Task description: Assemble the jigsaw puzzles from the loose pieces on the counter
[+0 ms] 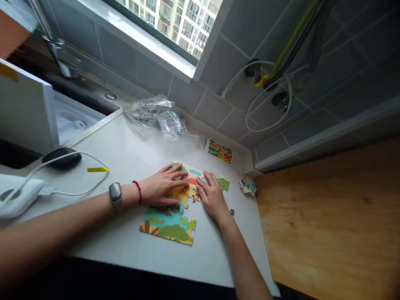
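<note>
A partly joined, colourful jigsaw puzzle (173, 231) lies flat on the white countertop (125, 246). My left hand (162, 185) rests over its left and upper part, fingers spread, holding nothing. At the puzzle's right edge, my right hand (212, 198) lies palm down with its fingertips on or beside the upper pieces; its fingers are slightly apart. Just past the right fingers is a loose green piece (223, 183). A small dark blue piece (231, 212) shows beside my right wrist. Farther right sits a small pile of pieces (248, 186).
A picture card (219, 151) and crumpled clear plastic bags (156, 114) lie near the wall. At left are a black mouse-like object (61, 159), a yellow strip (97, 169), a white power strip (18, 196) with its cable, and a sink (75, 114). A wooden surface (331, 216) adjoins the right.
</note>
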### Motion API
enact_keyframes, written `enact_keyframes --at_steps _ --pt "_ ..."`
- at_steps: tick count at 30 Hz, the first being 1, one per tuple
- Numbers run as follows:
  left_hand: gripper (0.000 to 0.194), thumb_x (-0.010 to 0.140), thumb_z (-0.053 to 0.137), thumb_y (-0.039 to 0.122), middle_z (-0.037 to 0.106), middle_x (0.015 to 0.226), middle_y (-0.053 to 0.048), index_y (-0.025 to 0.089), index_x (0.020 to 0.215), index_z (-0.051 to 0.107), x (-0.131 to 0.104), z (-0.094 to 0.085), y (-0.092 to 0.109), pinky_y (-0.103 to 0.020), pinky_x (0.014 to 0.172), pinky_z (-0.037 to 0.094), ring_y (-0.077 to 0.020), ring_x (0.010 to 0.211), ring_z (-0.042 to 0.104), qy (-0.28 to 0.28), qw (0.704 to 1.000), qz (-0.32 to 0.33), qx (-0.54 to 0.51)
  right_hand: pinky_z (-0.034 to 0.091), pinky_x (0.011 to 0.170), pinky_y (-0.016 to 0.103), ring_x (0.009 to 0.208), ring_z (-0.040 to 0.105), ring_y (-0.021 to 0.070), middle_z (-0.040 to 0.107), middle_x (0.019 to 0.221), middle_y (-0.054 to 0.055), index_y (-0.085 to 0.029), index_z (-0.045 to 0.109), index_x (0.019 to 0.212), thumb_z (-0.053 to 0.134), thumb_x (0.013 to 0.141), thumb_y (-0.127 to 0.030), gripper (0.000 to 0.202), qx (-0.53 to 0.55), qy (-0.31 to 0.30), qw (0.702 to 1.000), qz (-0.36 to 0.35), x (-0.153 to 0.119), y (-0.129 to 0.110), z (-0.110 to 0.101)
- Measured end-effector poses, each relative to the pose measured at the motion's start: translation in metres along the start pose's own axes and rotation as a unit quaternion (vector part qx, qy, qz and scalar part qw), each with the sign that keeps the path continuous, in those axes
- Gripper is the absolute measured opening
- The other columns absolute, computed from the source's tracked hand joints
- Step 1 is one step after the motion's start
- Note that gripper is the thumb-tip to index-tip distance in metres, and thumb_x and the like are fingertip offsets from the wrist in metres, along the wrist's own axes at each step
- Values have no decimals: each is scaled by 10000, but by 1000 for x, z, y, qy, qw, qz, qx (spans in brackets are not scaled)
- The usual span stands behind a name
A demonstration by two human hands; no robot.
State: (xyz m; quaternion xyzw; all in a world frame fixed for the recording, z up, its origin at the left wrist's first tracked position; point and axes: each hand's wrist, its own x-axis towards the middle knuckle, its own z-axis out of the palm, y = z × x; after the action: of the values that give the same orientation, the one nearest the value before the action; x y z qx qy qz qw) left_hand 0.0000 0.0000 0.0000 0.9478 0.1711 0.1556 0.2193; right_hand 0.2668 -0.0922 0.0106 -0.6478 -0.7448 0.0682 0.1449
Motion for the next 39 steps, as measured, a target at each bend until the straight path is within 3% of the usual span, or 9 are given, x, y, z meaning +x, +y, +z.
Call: enact_keyframes --at_steps 4,8,10,13,15,17,22,33,39 --pt "586 944 697 619 559 1580 -116 298 1433 653 -1 2 -2 -670 1276 256 -460 1526 401 28 1000 14 0 377 1264 580 1549 430 342 575 1591 112 -277 721 1412 596 1051 -390 398 34 16 999 -23 -1 12 -4" --pt "508 980 675 569 567 1573 -98 316 1421 661 -1 3 -6 -622 1274 297 -412 1502 443 39 999 26 0 427 1222 558 1440 541 318 696 1431 118 -265 762 1339 609 1033 -430 379 54 109 993 1 -5 44 -24" --pt "466 995 666 549 571 1571 -79 333 1409 670 -1 3 -8 -598 1276 312 -390 1506 443 47 999 24 -5 422 1219 554 1405 563 329 702 1405 142 -232 772 1313 628 1004 -478 421 34 166 984 61 -13 72 -39" --pt "396 1019 645 523 588 1553 -53 353 1374 688 0 2 -10 -574 1273 334 -358 1500 456 56 998 17 -21 440 1182 570 1343 599 385 671 1406 242 -124 745 1337 617 951 -540 583 -19 215 950 228 -33 118 -58" --pt "362 1032 631 515 598 1541 -50 349 1346 701 1 1 -10 -571 1263 353 -346 1497 460 57 998 15 -30 426 1185 575 1354 593 421 664 1398 292 -61 706 1376 607 930 -552 671 -43 188 928 318 -46 143 -63" --pt "346 1034 631 511 611 1526 -51 341 1325 711 1 0 -11 -560 1252 376 -336 1490 467 61 997 17 -36 419 1196 549 1382 578 426 639 1439 307 -28 674 1405 601 915 -558 726 -42 171 923 342 -53 157 -64" --pt "340 1035 636 500 637 1497 -41 353 1332 708 1 -1 -12 -548 1228 416 -324 1467 495 70 997 17 -37 426 1199 495 1373 594 387 654 1458 265 -49 696 1383 543 916 -538 693 -29 200 928 313 -48 160 -59" --pt "341 1053 597 504 629 1511 -46 344 1332 711 2 -2 -14 -572 1223 420 -335 1478 486 47 998 8 -38 562 963 452 1116 755 398 797 1203 235 -135 805 1264 624 913 -521 552 -44 185 901 389 -50 147 -75" --pt "368 1051 600 509 648 1492 -52 327 1355 697 3 -4 -14 -562 1222 432 -321 1472 504 56 997 4 -45 562 964 466 1126 753 411 802 1197 225 -151 818 1250 696 857 -550 574 -26 185 900 395 -50 141 -79"
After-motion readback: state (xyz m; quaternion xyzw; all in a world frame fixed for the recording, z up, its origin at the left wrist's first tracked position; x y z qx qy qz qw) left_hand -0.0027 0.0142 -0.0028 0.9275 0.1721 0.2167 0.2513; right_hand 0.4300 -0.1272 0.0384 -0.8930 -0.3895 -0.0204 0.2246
